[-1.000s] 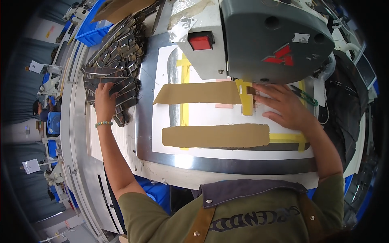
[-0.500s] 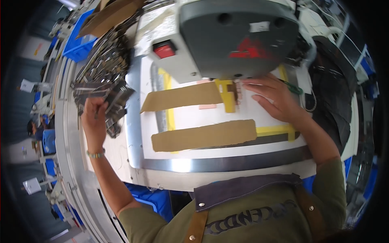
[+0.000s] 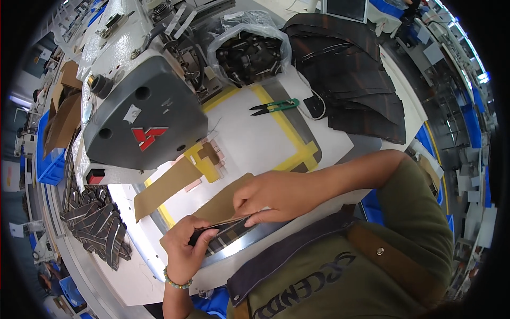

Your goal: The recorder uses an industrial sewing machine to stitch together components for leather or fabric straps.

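In front of me, near the front edge of the work plate, a dark plaid fabric piece with a metal zipper (image 3: pixel 231 235) is held between both hands. My left hand (image 3: pixel 185 245) pinches its left end, thumb on top. My right hand (image 3: pixel 276 196) grips the right end, fingers curled over the edge. Under the hands lies a brown cardboard strip (image 3: pixel 226 199), partly covered. Another cardboard strip (image 3: pixel 169 190) lies farther left, its far end touching a yellow template piece (image 3: pixel 206 164) below the sewing machine head (image 3: pixel 146 114).
Dark fabric pieces with shiny strips (image 3: pixel 98 226) are heaped at the left. Green-handled thread snips (image 3: pixel 275 107) rest on the white sheet bordered with yellow tape. Behind stands a clear bag of dark parts (image 3: pixel 249 56). Dark plaid panels (image 3: pixel 350 80) are stacked at the right.
My left hand has come from the heap at the left to the front of the plate. My right hand has left the machine head and now grips the zippered piece too. The view has turned.
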The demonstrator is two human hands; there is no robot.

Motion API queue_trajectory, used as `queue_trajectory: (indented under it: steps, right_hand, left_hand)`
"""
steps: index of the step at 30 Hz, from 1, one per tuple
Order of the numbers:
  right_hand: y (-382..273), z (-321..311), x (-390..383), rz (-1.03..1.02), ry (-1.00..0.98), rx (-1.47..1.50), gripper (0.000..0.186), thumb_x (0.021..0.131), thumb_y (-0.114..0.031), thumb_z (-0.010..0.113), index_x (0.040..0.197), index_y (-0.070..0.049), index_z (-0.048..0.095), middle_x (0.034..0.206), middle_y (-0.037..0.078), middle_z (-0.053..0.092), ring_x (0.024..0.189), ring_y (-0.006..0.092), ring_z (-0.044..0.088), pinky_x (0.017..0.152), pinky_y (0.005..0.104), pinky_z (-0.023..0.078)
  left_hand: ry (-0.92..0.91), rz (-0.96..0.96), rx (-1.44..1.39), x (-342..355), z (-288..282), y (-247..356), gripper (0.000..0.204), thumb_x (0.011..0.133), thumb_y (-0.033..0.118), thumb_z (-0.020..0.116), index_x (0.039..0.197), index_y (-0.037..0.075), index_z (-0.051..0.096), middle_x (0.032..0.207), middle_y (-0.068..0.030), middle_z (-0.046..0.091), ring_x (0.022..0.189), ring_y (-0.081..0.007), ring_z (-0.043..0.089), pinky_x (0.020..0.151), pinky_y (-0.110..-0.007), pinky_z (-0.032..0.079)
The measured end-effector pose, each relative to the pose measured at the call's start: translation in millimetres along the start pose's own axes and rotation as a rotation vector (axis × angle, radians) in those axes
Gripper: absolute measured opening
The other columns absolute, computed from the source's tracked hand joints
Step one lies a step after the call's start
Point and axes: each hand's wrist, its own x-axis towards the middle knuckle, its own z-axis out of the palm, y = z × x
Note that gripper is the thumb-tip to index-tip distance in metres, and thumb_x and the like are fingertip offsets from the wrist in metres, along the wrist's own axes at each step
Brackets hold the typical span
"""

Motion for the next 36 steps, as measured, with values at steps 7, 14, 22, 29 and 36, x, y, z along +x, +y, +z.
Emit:
queue_trajectory:
  steps: [7, 14, 22, 29, 36]
  right_hand:
    - [-4.7, -5.3, 2.2, 0.204, -0.095, 0.154, 0.042, 0.095, -0.019, 0.081, 0.135, -0.008, 0.075, 0.100, 0.010, 0.077, 0.084, 0.0286, 0.072, 0.077, 0.0417, 0.055]
    - [-6.3, 19.5, 39.9, 0.270, -0.119, 0.299, 0.041, 0.086, -0.022, 0.088, 0.120, -0.005, 0.074, 0.093, 0.013, 0.078, 0.077, 0.0227, 0.071, 0.071, 0.0373, 0.052]
    - [28.8, -5.1, 38.2, 0.343, -0.045, 0.276, 0.045, 0.104, -0.042, 0.075, 0.126, -0.003, 0.074, 0.093, 0.013, 0.075, 0.081, 0.0193, 0.066, 0.076, 0.0373, 0.053]
    - [23.9, 10.7, 48.1, 0.334, 0.152, 0.222, 0.040, 0.103, -0.042, 0.077, 0.108, -0.003, 0.075, 0.086, 0.010, 0.069, 0.076, 0.0138, 0.062, 0.070, 0.0332, 0.050]
    - [33.6, 15.8, 44.5, 0.144, 0.362, 0.067, 0.034, 0.099, -0.035, 0.084, 0.096, -0.003, 0.072, 0.073, 0.008, 0.066, 0.061, 0.0142, 0.055, 0.059, 0.0329, 0.044]
  left_hand:
    - [-0.029, 0.093, 0.098, 1.4, 11.3, 3.8, 0.015, 0.089, 0.002, 0.085, 0.093, 0.001, 0.071, 0.075, -0.0117, 0.066, 0.065, -0.0245, 0.064, 0.060, -0.035, 0.048]
    - [0.086, 0.279, 0.200, 2.7, 35.0, 5.0, 0.016, 0.087, 0.003, 0.086, 0.092, 0.001, 0.072, 0.078, -0.0124, 0.066, 0.067, -0.0299, 0.064, 0.061, -0.038, 0.049]
    - [0.188, -0.043, 0.095, 16.9, 9.0, -5.6, 0.013, 0.097, 0.005, 0.079, 0.090, -0.003, 0.072, 0.074, -0.0081, 0.064, 0.063, -0.0167, 0.056, 0.063, -0.031, 0.044]
    - [0.277, -0.061, 0.063, 19.1, 22.5, -8.2, 0.015, 0.102, 0.008, 0.077, 0.092, -0.001, 0.070, 0.072, -0.0060, 0.063, 0.063, -0.0107, 0.054, 0.060, -0.028, 0.042]
    - [0.317, 0.001, 0.128, 20.4, 30.1, -7.8, 0.015, 0.104, 0.008, 0.076, 0.093, 0.000, 0.069, 0.071, -0.0036, 0.062, 0.062, -0.0088, 0.051, 0.059, -0.027, 0.042]
